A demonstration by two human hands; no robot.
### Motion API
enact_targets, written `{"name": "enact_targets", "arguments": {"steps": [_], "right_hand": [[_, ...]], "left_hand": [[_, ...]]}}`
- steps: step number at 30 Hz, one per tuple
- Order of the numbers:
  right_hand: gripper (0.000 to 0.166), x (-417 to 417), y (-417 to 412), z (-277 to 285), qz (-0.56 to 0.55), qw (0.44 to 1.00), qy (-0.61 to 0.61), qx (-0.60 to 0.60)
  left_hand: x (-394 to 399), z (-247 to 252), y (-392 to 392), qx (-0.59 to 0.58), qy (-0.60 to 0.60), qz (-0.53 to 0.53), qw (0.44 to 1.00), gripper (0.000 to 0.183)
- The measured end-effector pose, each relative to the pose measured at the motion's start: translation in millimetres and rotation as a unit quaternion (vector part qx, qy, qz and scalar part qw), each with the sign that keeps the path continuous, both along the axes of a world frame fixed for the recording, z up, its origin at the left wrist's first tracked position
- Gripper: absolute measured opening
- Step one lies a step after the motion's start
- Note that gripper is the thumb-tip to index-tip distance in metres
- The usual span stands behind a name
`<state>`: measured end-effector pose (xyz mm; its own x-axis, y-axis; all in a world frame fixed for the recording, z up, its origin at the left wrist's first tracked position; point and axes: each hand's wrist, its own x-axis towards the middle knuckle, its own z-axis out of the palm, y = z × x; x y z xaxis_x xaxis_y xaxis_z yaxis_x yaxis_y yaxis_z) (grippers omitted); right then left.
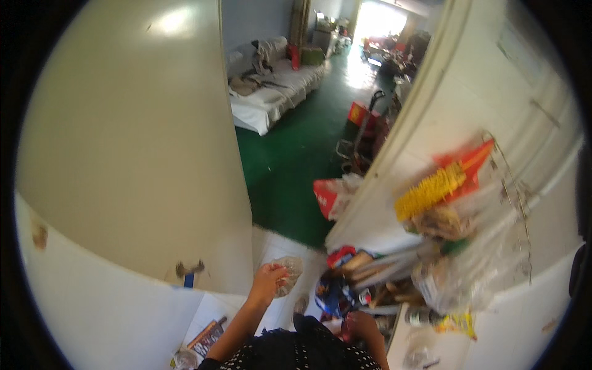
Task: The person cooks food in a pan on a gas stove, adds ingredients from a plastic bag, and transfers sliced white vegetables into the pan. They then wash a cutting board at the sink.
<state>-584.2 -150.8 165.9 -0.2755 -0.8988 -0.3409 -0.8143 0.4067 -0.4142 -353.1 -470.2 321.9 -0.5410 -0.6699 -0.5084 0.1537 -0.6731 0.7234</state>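
Note:
My left hand point(268, 281) is out in front of me, over the pale tiled floor near a doorway. Its fingers grip a crumpled, greyish see-through bundle point(289, 276), perhaps a plastic bag; any contents are too blurred to make out. Low at my right side, my right hand point(354, 322) is dark and blurred beside a pile of bags. Whether it holds anything cannot be told. One shoe point(300, 304) shows on the tiles below the bundle.
A pale door point(138, 138) with a metal handle point(188, 267) stands at left. Beyond the doorway lies a green floor point(286, 175), with a sheet-covered couch point(277, 99) and a hand cart point(363, 134). Plastic bags point(462, 273) and a yellow chenille duster point(430, 192) hang at right.

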Motion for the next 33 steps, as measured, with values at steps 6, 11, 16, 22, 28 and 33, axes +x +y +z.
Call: {"name": "enact_targets", "arguments": {"steps": [6,11,16,22,28,33], "right_hand": [[0.028,-91,-243,109,0.053,0.998,-0.015,-0.043],[0.024,-166,-422,104,0.121,0.984,-0.039,-0.128],[0.023,-233,-585,76,0.134,0.981,0.000,-0.139],[0.028,-408,-715,-59,0.132,0.983,0.122,-0.050],[0.039,-502,-712,-146,-0.070,0.983,0.079,0.151],[0.038,-564,-789,-75,-0.216,0.958,-0.031,0.186]], "left_hand": [[-76,20,-107,-0.022,0.006,0.066,0.998,0.015],[-136,36,-203,-0.038,0.029,0.111,0.993,0.020],[-180,14,-319,-0.053,0.026,0.116,0.991,0.020],[-252,-6,-470,-0.036,-0.044,0.062,0.996,0.017],[-336,1,-614,-0.024,-0.098,0.037,0.994,0.007],[-403,22,-747,-0.014,-0.071,0.069,0.995,0.010]]}}
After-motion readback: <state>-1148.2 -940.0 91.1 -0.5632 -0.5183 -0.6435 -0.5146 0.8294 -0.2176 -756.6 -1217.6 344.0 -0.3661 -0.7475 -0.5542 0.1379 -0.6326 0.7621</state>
